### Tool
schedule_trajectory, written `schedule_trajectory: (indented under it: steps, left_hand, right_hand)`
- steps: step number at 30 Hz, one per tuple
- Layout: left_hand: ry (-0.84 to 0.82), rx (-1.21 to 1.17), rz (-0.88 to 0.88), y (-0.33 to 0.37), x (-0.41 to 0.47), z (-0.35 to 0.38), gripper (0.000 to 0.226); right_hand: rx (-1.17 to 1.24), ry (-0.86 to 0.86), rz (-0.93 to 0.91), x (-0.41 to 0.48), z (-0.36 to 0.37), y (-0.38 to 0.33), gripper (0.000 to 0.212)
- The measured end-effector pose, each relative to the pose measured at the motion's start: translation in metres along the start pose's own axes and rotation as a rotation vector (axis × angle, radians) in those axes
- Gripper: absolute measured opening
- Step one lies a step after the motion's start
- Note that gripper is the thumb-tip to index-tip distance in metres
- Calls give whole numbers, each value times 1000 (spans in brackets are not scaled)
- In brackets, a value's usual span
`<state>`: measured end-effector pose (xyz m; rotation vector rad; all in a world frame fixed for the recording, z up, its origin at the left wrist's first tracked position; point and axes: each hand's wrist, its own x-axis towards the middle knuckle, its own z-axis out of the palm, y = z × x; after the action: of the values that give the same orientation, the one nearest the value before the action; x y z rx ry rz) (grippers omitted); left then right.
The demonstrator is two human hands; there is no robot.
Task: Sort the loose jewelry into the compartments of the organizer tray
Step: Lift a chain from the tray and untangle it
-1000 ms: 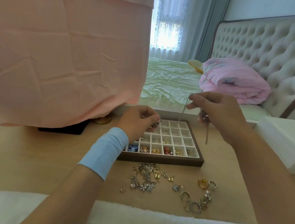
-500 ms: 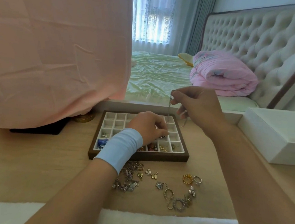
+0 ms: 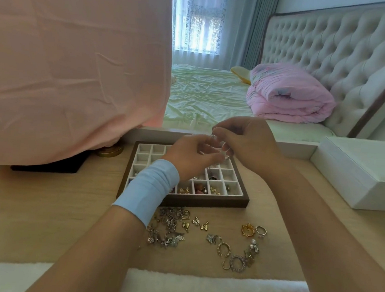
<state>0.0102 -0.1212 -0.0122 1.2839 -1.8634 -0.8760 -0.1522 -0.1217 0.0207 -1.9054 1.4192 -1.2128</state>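
Note:
A dark wooden organizer tray (image 3: 205, 200) with white compartments sits on the desk; several near-row cells hold small gold and pink pieces. Both hands hover close together above its far right part. My right hand (image 3: 247, 146) pinches the top of a thin silver chain (image 3: 213, 136) between thumb and forefinger. My left hand (image 3: 193, 156), with a light blue wristband, has its fingers curled round the lower part of the same chain. Loose jewelry lies in front of the tray: a tangled silver heap (image 3: 168, 227), gold rings (image 3: 248, 230) and hoops (image 3: 235, 259).
A pink cloth (image 3: 73, 65) drapes over something at the left, with a round gold tin (image 3: 110, 151) and a black base under it. A white box (image 3: 366, 172) stands at the right. A white fluffy strip (image 3: 174, 288) runs along the desk's near edge. A bed lies beyond.
My right hand has come down and toward the left hand, so the chain no longer hangs long between them. Both hands now meet over the tray. The camera has shifted.

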Motion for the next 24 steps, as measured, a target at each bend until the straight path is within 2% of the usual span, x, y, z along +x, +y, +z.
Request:
schedule_trajectory:
  steps: [4,12,16,21,24]
  left_hand:
    - [95,88,-1,-3,0,9,3]
    - [60,67,-27,-3,1,5,3]
    - [42,75,-30,-8,-1,3,6]
    - [112,32,-3,-7,0,9,5]
    - [52,73,2,-8,-1,6,5]
  right_hand:
    - [-149,16,-27,-1,0,0,14]
    - [-203,-39,14,-5,-6,0,11]
    - [-256,-152,81,-7,-15,1,12]
    - [-327,-270,139,-8,-16,7,7]
    - [-346,-304,148,-8,-12,11,4]
